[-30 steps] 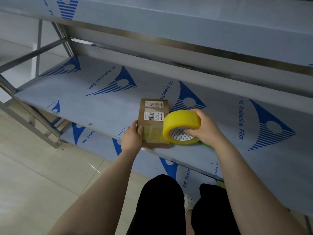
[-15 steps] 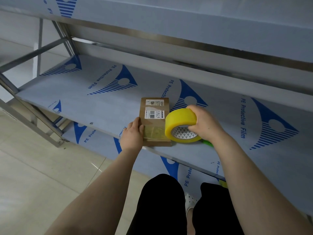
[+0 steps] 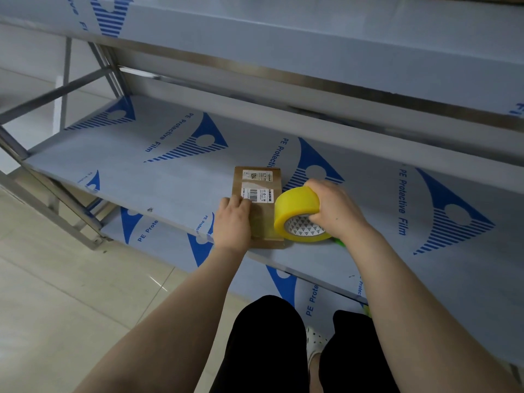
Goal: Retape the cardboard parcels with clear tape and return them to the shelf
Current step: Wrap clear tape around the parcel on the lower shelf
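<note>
parcel (image 3: pixel 262 219): matt brown cardboard, near end glossy under clear tape | labels (image 3: pixel 259 194): white printed paper | tape roll (image 3: pixel 296 207): glossy yellowish plastic, printed card core | shelf (image 3: pixel 158 180): matt plastic film, blue print | frame (image 3: pixel 56 93): brushed metal | floor (image 3: pixel 71 293): smooth glossy tile | trousers (image 3: pixel 263 350): matt black cloth

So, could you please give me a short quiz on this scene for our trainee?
1. True or false: the parcel lies on the floor.
2. The right hand grips: A) a knife, B) the tape roll, C) a pen.
3. Fill in: the left hand presses flat on the ____.
Key: 1 false, it lies on the shelf; 2 B; 3 parcel.
</note>
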